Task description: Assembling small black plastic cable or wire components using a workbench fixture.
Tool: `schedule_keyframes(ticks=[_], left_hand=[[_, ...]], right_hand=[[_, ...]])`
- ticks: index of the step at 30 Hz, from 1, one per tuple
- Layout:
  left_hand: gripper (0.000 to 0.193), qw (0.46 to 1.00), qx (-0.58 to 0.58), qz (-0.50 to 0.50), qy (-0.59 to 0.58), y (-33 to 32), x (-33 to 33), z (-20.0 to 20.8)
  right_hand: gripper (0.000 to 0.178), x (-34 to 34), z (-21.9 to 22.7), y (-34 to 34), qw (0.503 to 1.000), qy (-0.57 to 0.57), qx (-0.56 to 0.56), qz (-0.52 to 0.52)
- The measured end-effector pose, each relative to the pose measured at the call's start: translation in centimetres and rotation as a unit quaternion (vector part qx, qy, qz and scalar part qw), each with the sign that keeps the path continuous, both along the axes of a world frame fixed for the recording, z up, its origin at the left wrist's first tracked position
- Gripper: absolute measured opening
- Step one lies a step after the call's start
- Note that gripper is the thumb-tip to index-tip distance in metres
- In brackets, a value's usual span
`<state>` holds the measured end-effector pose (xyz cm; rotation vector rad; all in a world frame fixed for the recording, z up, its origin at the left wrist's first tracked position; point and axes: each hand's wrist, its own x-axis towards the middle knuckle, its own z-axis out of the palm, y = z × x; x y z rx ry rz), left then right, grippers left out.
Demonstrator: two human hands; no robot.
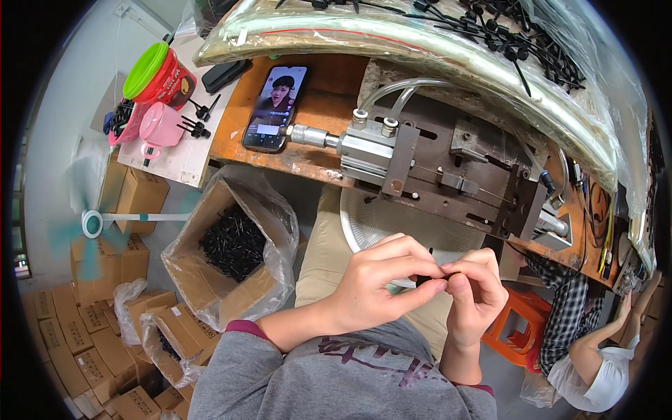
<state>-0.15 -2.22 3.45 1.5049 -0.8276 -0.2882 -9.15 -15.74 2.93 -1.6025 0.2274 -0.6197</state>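
Note:
In front of my chest, both hands meet over a small black part (422, 280), mostly hidden by fingers. My left hand (371, 283) is closed, with thumb and forefinger pinching it. My right hand (479, 294) is closed as well, its thumb and fingertips pressed against the other end. The part's exact kind does not show. Just beyond the hands, a white mesh basket (348, 227) sits below the bench. Above it, on the bench, is a metal fixture (406, 157) with an air cylinder (367, 152) and clear hoses (402, 84).
Several loose black stemmed parts (490, 31) lie on the plastic-covered shelf above. A phone (278, 105) rests left of the cylinder. A lined carton (189, 252) holds black parts (234, 241). A pink cup (159, 126), red bucket (171, 80), fan (92, 222), orange stool (514, 329) and another person (595, 364) surround me.

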Motion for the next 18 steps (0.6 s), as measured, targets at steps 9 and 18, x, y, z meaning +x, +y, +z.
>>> schedule_keyframes(ticks=[9, 18], left_hand=[[0.012, 1.000, -0.011, 0.002, -0.017, -0.4, -0.2, -0.5], [0.031, 0.998, -0.032, -0.010, -0.048, 0.8, 0.5, -0.3]], right_hand=[[0.019, -0.4, -0.8, -0.1, 0.929, -0.108, -0.342, -0.096], [0.011, -0.2, -0.2, -0.5, 0.996, -0.014, 0.066, -0.055]])
